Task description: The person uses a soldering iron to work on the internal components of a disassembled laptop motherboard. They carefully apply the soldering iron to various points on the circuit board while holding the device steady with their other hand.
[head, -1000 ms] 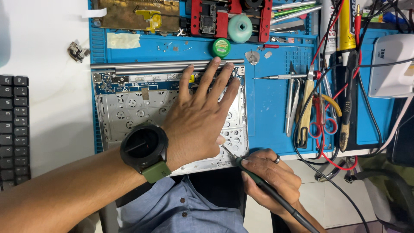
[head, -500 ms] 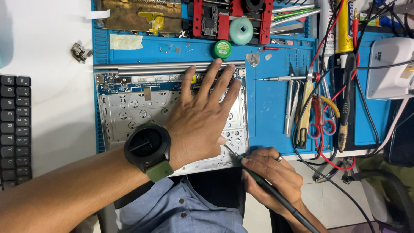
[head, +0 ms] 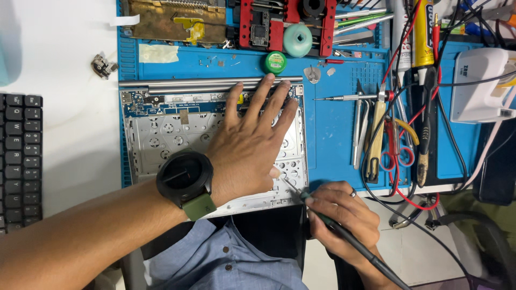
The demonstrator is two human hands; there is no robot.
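An opened silver laptop base (head: 161, 134) with its blue circuit board strip exposed lies on a blue work mat (head: 328, 134). My left hand (head: 252, 145), with a black watch on a green strap at the wrist, rests flat on the base, fingers spread toward its far edge. My right hand (head: 344, 215) holds a thin dark soldering iron (head: 322, 217) like a pen. The iron's metal tip touches the base near its front right corner, right by my left thumb. The iron's cord runs off past my right wrist.
Tweezers, pliers, scissors (head: 395, 145) and a screwdriver (head: 349, 98) lie on the mat's right side among red and black cables. A small green tin (head: 275, 62), red holders and a brass-coloured plate sit at the back. A black keyboard (head: 19, 161) lies far left, a white box (head: 481, 86) far right.
Both hands stay almost still. The view has shifted slightly, so the laptop base sits a little lower in view. The iron's tip stays at the same corner.
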